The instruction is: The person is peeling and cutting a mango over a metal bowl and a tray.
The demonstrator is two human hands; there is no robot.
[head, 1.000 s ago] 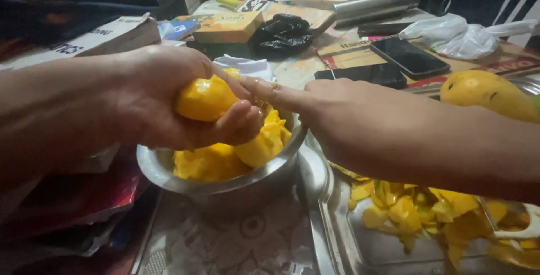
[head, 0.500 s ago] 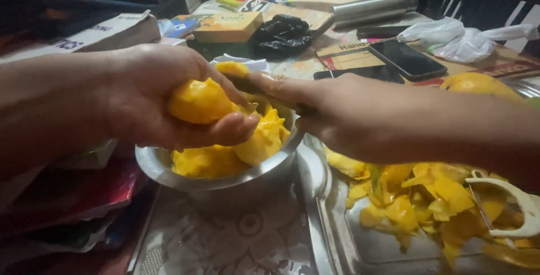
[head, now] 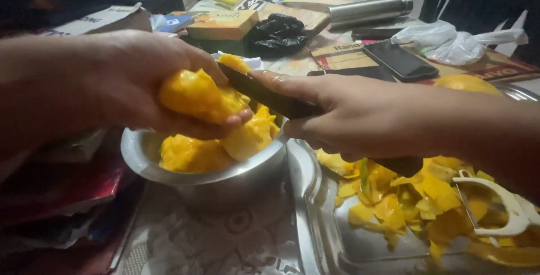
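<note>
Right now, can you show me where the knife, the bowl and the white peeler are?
knife [head: 264, 94], head view, on the dark blade between the two hands.
bowl [head: 225, 176], head view, on its shiny metal front wall.
white peeler [head: 509, 210], head view, on its curved plastic handle over the peels.

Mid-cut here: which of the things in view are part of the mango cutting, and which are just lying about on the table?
In use: left hand holding the peeled mango; right hand with the knife; steel bowl of mango pieces; tray of peels; white peeler.

Lying about: two phones; black bag; steel flask; boxes; white plastic bag; whole mango.
</note>
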